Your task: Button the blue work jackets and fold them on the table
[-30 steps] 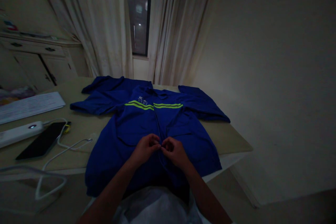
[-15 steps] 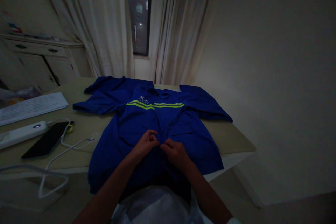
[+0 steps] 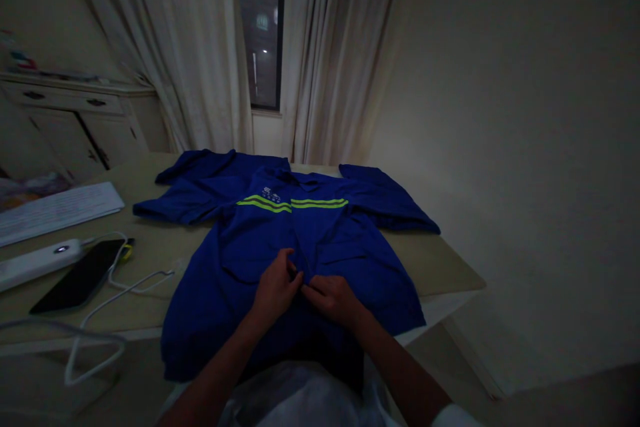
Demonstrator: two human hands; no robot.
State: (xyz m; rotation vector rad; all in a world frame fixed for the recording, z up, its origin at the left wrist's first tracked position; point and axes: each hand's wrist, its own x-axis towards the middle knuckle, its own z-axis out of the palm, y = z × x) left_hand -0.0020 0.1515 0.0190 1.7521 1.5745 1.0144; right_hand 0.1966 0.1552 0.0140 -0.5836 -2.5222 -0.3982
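A blue work jacket [image 3: 320,230] with yellow-green stripes across the chest lies spread on the table, its collar away from me and its lower edge hanging over the near side. My left hand [image 3: 278,283] is closed at the front opening, thumb and fingers pinching the jacket's edge. Close beside it, my right hand [image 3: 333,297] pinches the other side of the opening, the fingertips of both hands nearly touching. What exactly sits between the fingertips is too dark and small to make out.
On the left of the table [image 3: 450,267] lie a black phone [image 3: 83,277], a white power strip [image 3: 40,263], a white cable [image 3: 135,288] and printed papers [image 3: 60,210]. A cabinet [image 3: 80,113] and curtains [image 3: 200,47] stand behind. A wall [image 3: 525,147] rises at right.
Both hands stay at the jacket's front opening. My left hand has turned slightly and the right fingers have drawn closer to it. The whole view has shifted a little.
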